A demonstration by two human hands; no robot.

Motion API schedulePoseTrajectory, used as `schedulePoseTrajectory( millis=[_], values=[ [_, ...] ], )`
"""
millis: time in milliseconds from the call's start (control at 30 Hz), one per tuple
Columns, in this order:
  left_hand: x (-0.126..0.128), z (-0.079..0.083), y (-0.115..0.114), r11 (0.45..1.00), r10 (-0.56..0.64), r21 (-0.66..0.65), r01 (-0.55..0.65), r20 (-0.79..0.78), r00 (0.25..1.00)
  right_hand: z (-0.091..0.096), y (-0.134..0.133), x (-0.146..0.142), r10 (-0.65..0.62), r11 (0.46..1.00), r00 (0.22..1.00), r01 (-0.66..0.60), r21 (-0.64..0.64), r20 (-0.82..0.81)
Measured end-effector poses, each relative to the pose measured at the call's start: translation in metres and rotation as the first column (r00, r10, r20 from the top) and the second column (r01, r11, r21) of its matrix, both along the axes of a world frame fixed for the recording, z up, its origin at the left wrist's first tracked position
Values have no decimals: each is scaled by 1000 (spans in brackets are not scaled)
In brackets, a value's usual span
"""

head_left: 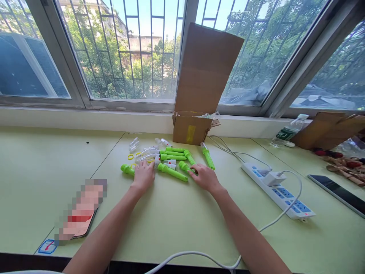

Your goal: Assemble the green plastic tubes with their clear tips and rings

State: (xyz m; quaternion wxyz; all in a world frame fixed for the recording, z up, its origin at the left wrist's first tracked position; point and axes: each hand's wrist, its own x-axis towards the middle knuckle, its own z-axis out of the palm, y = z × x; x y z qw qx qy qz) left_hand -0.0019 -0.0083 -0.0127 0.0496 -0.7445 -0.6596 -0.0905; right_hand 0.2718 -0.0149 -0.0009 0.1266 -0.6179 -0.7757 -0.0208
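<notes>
My left hand (144,176) reaches into a loose pile of parts, its fingers curled down beside clear plastic tubes (146,153). What it grips, if anything, is hidden. A short green plastic piece (127,169) with a ribbed end sticks out at its left side. My right hand (207,177) has its thumb and fingers closed on a green plastic handle (184,166), whose lower end they cover. Between the hands lies a longer green handle (172,172). Behind it are several more green handles (173,156), white cylinders (171,164) and yellow rings (130,156).
A cardboard box (185,129) with a raised flap stands behind the pile. One green handle with a clear cap (208,156) lies right of it. A power strip (276,190) with white cables, a phone (339,194) and a bottle (289,131) are at right; another phone (82,213) lies left.
</notes>
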Motion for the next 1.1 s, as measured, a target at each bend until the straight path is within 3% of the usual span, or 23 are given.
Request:
schedulePoseTrajectory(
  millis=[1100],
  values=[
    [2,3,1,1000,27,-10,-27,15,1000,2,-2,-3,0,1000,1000,1,-11,29]
  ],
)
